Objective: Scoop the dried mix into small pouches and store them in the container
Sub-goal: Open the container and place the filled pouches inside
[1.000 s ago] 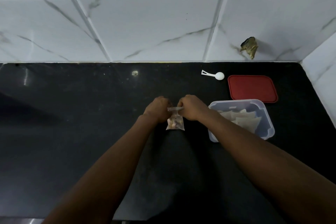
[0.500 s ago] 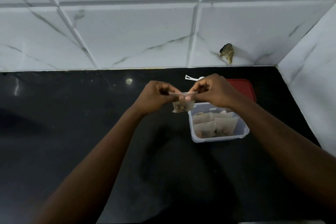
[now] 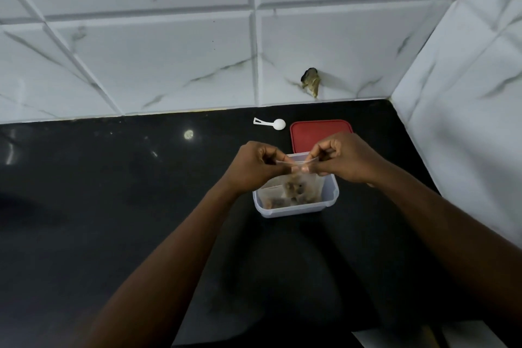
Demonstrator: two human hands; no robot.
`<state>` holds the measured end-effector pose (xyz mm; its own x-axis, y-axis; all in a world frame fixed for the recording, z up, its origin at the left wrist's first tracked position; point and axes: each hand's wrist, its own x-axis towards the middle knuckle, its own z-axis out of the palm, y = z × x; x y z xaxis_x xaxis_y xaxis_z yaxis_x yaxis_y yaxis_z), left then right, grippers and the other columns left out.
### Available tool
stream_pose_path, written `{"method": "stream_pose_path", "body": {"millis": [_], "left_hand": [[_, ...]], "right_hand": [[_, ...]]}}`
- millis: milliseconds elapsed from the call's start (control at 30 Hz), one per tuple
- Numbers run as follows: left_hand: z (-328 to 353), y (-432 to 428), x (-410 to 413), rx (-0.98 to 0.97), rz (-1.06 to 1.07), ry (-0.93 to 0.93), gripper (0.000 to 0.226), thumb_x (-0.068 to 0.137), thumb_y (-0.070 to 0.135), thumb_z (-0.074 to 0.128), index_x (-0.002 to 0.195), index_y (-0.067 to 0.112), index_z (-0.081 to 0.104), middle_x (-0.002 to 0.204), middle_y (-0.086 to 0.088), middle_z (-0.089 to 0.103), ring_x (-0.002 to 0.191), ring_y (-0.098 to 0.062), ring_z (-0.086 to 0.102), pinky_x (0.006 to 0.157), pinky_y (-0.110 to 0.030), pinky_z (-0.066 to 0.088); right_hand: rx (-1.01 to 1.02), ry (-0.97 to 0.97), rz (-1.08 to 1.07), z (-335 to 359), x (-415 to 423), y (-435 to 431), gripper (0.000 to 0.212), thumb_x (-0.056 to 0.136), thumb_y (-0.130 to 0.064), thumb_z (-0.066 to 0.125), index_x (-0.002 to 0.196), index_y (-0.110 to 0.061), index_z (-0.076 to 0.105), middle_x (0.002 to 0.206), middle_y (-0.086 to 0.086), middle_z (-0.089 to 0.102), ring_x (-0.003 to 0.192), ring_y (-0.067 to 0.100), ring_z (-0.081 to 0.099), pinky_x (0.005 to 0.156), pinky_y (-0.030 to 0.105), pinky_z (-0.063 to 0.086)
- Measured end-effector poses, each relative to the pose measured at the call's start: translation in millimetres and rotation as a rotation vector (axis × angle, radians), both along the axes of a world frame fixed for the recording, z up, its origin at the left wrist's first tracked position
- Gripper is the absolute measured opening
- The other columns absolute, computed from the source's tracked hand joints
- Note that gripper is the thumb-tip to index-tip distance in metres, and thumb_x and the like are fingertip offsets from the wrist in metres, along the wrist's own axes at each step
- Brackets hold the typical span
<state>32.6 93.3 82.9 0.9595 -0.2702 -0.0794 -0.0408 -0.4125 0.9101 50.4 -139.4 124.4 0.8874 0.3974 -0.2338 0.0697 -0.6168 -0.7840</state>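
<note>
The left hand [image 3: 258,168] and right hand [image 3: 346,161] each pinch a top corner of the filled pouch [image 3: 296,183]. It has been lifted off the black counter [image 3: 113,206] and now hangs over the open container [image 3: 292,210]. Sealing looks finished, so lowering it in comes next. The red lid [image 3: 316,133] and white scoop [image 3: 278,124] lie behind.

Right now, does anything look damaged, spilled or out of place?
Low on the tiled wall, behind the red lid, is a dark ragged patch, a hole or a stuck clump; I cannot tell which. Nothing looks spilled on the counter.
</note>
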Motion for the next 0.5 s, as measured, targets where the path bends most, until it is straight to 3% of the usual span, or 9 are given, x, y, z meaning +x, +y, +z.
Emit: {"method": "stream_pose_path", "body": {"millis": [100,333,500], "left_hand": [[-6,-14,-3,0.054,-0.010,0.014,0.005,0.082,0.015,0.085,0.086,0.016,0.083,0.080,0.005,0.079,0.080,-0.017,0.077,0.082,-0.030,0.063],[-21,-23,-7,0.290,-0.057,0.013,0.008,0.080,0.010,0.085,0.083,0.016,0.081,0.082,0.010,0.076,0.076,0.000,0.071,0.074,-0.011,0.054],[-34,-29,-8,0.426,-0.081,0.015,0.007,0.081,0.007,0.080,0.083,0.014,0.080,0.084,0.006,0.076,0.076,-0.002,0.069,0.076,-0.022,0.058]], "right_hand": [[-0.022,0.026,0.021,-9,-2,-11,0.015,0.078,-0.018,0.087,0.090,-0.016,0.079,0.083,-0.003,0.079,0.079,0.012,0.076,0.082,0.036,0.063],[-0.182,0.036,0.123,-43,0,-9,0.015,0.081,-0.021,0.084,0.094,-0.020,0.077,0.087,-0.006,0.076,0.077,0.003,0.072,0.076,0.025,0.060],[-0.287,0.026,0.226,-64,2,8,0.013,0.085,-0.013,0.079,0.093,-0.022,0.072,0.090,-0.005,0.072,0.081,0.004,0.069,0.078,0.025,0.059]]}}
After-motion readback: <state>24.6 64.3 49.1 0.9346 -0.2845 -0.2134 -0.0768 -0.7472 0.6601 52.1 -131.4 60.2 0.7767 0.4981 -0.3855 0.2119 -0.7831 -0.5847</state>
